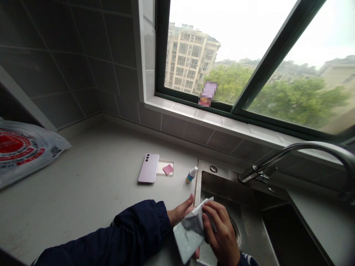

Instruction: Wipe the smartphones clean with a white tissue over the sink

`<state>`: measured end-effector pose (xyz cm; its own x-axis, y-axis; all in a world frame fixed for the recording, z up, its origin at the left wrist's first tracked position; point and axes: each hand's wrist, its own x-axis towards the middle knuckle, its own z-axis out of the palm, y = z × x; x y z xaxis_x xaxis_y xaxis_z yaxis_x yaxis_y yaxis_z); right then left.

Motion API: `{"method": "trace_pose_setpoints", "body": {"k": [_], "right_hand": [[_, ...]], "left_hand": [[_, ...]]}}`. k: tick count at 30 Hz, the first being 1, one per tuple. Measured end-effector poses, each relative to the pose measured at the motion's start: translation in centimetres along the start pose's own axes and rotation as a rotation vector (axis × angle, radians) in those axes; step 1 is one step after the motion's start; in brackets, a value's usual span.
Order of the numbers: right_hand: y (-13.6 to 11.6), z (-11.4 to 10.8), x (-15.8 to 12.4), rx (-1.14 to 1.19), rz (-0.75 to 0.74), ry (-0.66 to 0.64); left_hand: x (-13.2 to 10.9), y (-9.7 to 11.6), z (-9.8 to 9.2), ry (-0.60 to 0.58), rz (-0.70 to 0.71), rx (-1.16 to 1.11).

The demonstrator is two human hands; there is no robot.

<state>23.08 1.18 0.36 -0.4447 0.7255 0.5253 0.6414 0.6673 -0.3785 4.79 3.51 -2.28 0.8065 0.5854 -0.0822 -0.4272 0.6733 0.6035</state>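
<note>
My left hand point(180, 213) holds a pale, glossy phone point(188, 242) from beneath, its thumb raised along the near side. Faint lettering shows on the phone's surface. Fingers of my right hand point(222, 231) are closed on a thin greyish-white cloth point(195, 221), which lies over the phone's upper part. Both hands are at the left edge of the sink. Just beyond them a small white-capped spray bottle point(191, 175) with a blue-yellow label stands on the counter. Farther left lies a lilac phone point(149, 168), partly over a clear phone case point(171, 163) with a folded pink cloth point(168, 169).
A steel sink point(266, 225) with a curved faucet point(294, 147) is at the right. The window ledge point(188, 109) runs along the back wall. A printed plastic bag point(30, 151) rests on the counter point(91, 177) at far left.
</note>
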Motion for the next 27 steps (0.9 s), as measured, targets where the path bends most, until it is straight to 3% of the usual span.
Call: {"method": "trace_pose_setpoints", "body": {"k": [6, 14, 27], "right_hand": [[0.56, -0.08, -0.27, -0.022, 0.054, 0.026], [0.57, -0.09, -0.21, -0.026, 0.088, 0.035], [-0.24, -0.15, 0.01, 0.036, -0.005, 0.003]], "left_hand": [[0.18, -0.06, 0.07, -0.068, 0.001, 0.007], [0.22, -0.3, -0.35, -0.049, -0.013, 0.025], [-0.11, -0.04, 0.27, -0.002, -0.005, 0.02]]}}
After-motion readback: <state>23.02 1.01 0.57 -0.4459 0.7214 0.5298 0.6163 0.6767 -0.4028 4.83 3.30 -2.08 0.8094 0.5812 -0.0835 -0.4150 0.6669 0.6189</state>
